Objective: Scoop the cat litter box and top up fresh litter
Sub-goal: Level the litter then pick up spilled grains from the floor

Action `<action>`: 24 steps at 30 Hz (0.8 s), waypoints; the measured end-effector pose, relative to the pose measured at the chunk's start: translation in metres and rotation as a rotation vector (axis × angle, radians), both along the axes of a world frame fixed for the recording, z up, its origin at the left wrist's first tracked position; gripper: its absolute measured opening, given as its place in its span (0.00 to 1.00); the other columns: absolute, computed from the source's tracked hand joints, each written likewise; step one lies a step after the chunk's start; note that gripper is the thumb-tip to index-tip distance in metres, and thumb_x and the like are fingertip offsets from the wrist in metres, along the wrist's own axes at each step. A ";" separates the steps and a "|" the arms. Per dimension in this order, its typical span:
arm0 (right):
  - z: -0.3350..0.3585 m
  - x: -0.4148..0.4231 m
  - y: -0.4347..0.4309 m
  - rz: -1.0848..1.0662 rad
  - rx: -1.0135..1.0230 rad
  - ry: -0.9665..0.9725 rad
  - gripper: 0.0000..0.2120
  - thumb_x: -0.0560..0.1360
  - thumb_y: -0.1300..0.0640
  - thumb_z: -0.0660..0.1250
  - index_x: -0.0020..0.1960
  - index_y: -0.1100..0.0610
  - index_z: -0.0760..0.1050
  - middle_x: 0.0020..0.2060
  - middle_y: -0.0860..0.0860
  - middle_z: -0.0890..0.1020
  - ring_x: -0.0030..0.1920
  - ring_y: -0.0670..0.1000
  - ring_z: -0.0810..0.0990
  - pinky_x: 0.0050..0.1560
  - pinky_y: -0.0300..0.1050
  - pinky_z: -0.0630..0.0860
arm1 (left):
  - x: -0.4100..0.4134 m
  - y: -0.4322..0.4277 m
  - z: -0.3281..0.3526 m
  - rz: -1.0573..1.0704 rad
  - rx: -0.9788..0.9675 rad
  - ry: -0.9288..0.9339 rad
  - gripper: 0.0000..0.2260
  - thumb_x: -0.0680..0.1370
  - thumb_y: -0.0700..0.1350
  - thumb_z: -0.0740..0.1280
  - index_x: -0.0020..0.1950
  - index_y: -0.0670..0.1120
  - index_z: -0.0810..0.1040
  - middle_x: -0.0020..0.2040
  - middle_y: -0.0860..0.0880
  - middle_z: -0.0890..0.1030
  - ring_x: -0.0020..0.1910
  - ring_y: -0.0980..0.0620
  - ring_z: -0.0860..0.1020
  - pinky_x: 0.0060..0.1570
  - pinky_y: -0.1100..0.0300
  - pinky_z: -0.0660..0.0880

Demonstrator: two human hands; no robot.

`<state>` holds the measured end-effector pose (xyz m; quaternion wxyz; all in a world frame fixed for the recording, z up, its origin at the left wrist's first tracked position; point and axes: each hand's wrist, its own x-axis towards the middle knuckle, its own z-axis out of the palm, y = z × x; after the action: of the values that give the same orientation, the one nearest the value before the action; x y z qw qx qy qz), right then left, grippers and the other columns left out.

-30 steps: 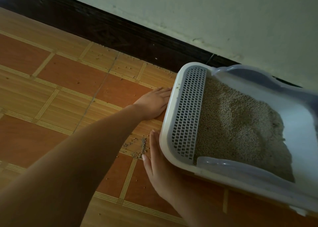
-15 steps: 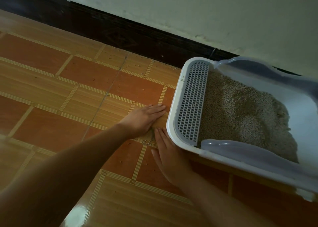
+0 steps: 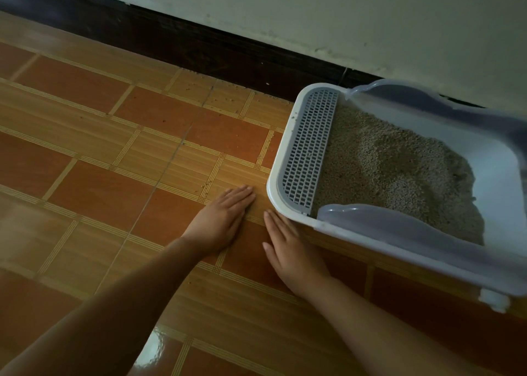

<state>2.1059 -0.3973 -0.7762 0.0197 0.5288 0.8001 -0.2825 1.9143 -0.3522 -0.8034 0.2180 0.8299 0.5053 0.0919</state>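
A white litter box (image 3: 278,159) with a grey grid step (image 3: 309,147) at its left end sits on the tiled floor at the right. Beige litter (image 3: 393,170) is heaped inside it, and a translucent rim guard (image 3: 399,227) runs along its near side. My left hand (image 3: 221,223) lies flat, palm down, on the floor just left of the box's near corner. My right hand (image 3: 291,247) rests on its edge beside it, fingers straight, close to the box wall. Both hands hold nothing. Any litter between them is hidden.
A dark skirting board (image 3: 199,47) and a pale wall (image 3: 313,13) run behind the box. Scattered litter grains (image 3: 228,100) lie on the orange and tan floor tiles near the skirting. Open floor (image 3: 85,161) stretches to the left.
My left hand has slid back along the floor from beside the grid step toward my right hand. The two hands now lie close together at the box's near corner.
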 end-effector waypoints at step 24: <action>-0.002 -0.001 -0.008 -0.035 -0.022 0.040 0.33 0.81 0.45 0.48 0.74 0.57 0.32 0.76 0.52 0.39 0.72 0.46 0.34 0.71 0.41 0.37 | 0.019 -0.029 -0.004 0.590 0.076 0.068 0.28 0.78 0.57 0.42 0.77 0.49 0.53 0.76 0.53 0.49 0.75 0.55 0.41 0.72 0.58 0.34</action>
<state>2.1049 -0.4058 -0.7782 0.0044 0.5368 0.7877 -0.3023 1.9335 -0.3815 -0.8071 0.1335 0.6574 0.7278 0.1425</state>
